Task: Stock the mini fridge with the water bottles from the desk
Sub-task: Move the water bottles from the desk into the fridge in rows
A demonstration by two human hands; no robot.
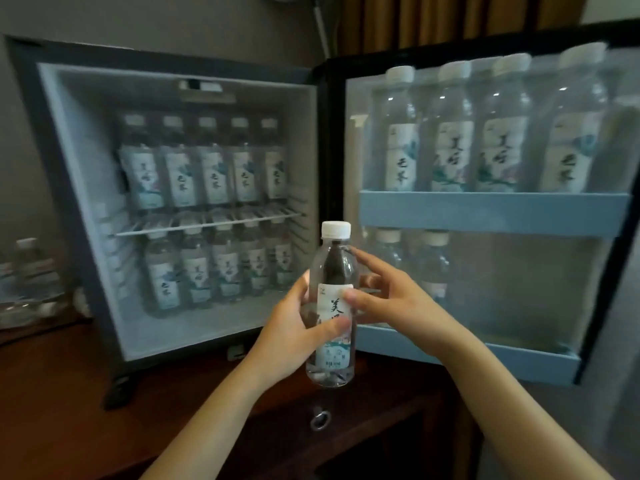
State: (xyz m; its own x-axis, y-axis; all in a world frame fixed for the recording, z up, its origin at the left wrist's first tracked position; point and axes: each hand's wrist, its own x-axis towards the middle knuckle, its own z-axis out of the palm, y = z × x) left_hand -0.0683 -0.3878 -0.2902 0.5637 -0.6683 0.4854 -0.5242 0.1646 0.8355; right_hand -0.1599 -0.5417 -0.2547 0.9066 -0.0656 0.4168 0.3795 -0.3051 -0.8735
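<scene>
Dark wood desk (69, 393) fills the foreground, with the open fridge (180, 81) standing on it. Your left hand (294, 327) grips a bottle (334, 265) low down, thumb across the label. Your right hand (391, 299) wraps it higher up, thumb on the label and fingers curling round the shoulder. You hold the bottle upright above the desk edge, white cap on, in front of the gap between cabinet and door (485, 39). Its label shows a brush character, 美; your thumbs cover the rest.

Behind it, the lower door shelf (502, 355) holds two bottles at its left end. The upper door shelf (485, 213) holds four with the same brush-lettered labels, too blurred to read fully. Inside, five stand on the wire rack (207, 223) and five beneath. More bottles (27, 271) sit on the desk at far left.
</scene>
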